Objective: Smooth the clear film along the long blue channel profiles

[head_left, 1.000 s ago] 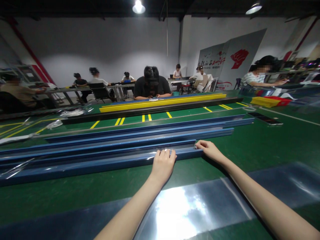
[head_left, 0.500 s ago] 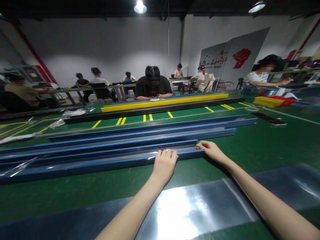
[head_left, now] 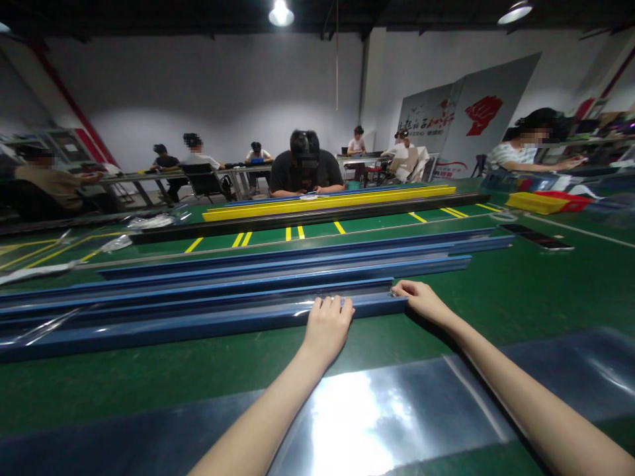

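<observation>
A long blue channel (head_left: 208, 328) lies across the green table, with its right end close to my hands. My left hand (head_left: 328, 330) has its fingers curled over the near wall of this channel and holds it. At the channel's right end is my right hand (head_left: 421, 301), its thumb and fingers pinched together. A small shiny piece shows at those fingertips, too small and covered to name. Clear plastic film (head_left: 49, 327) lies over the left part of the channel. Two more blue channels (head_left: 387, 271) lie just behind, roughly parallel.
In front of me a transparent sheet (head_left: 421, 403) lies on the green table (head_left: 526, 297). Farther back are a black phone (head_left: 538, 238), a yellow bar (head_left: 327, 203), a dark bar (head_left: 317, 219) and a yellow tray (head_left: 533, 203). A person (head_left: 306, 165) sits across the table.
The view has shifted very slightly. Both hands keep their places on the blue channel, with no clear movement.
</observation>
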`<state>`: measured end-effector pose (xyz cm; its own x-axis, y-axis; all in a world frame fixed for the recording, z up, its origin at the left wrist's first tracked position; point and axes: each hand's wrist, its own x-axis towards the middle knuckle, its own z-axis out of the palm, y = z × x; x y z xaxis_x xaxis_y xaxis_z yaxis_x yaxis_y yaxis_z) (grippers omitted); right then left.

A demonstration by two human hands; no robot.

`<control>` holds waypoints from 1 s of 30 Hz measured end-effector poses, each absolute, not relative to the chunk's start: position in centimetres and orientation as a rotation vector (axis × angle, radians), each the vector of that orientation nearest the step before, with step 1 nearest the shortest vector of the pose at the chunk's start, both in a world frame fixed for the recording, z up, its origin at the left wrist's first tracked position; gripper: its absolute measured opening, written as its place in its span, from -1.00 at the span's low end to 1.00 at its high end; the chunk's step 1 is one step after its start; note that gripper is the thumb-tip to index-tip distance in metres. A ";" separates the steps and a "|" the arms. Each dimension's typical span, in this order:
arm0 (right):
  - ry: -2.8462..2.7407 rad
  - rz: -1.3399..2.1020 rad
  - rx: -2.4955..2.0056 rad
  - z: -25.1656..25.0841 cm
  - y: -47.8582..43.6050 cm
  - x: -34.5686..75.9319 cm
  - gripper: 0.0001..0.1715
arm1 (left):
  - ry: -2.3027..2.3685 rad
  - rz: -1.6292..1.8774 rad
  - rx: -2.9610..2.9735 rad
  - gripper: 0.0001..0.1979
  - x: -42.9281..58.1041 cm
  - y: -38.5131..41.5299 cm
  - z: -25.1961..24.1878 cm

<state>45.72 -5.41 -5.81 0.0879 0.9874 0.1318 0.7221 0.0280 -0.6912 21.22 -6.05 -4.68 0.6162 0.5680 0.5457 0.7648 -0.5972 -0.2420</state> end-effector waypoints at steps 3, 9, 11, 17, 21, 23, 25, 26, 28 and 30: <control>-1.708 0.528 -1.761 -5.8 -5.4 45.8 -0.66 | -1.063 -0.574 -2.392 -0.81 21.2 -6.0 -4.7; -1.740 0.500 -1.743 -5.6 -5.5 45.7 -0.65 | -1.064 -0.553 -2.406 -0.80 21.2 -6.1 -4.6; -1.740 0.500 -1.741 -5.5 -5.5 45.7 -0.65 | -1.063 -0.552 -2.405 -0.80 21.2 -6.2 -4.5; -1.731 0.531 -1.751 -5.4 -5.7 45.6 -0.66 | -1.060 -0.557 -2.410 -0.79 21.2 -6.1 -4.6; -1.733 0.550 -1.759 -5.2 -5.7 45.6 -0.65 | -1.061 -0.564 -2.416 -0.78 21.2 -6.1 -4.6; -1.731 0.554 -1.766 -5.2 -5.7 45.6 -0.65 | -1.068 -0.559 -2.424 -0.77 21.2 -6.2 -4.6; -1.726 0.552 -1.771 -5.2 -5.8 45.5 -0.66 | -1.076 -0.551 -2.436 -0.77 21.2 -6.2 -4.5; -1.721 0.549 -1.773 -5.1 -5.8 45.5 -0.66 | -1.082 -0.550 -2.445 -0.77 21.2 -6.3 -4.4; -1.712 0.541 -1.777 -5.1 -5.8 45.5 -0.65 | -1.091 -0.557 -2.469 -0.76 21.2 -6.3 -4.3; -1.701 0.532 -1.781 -5.2 -5.9 45.4 -0.65 | -1.103 -0.565 -2.492 -0.76 21.2 -6.4 -4.3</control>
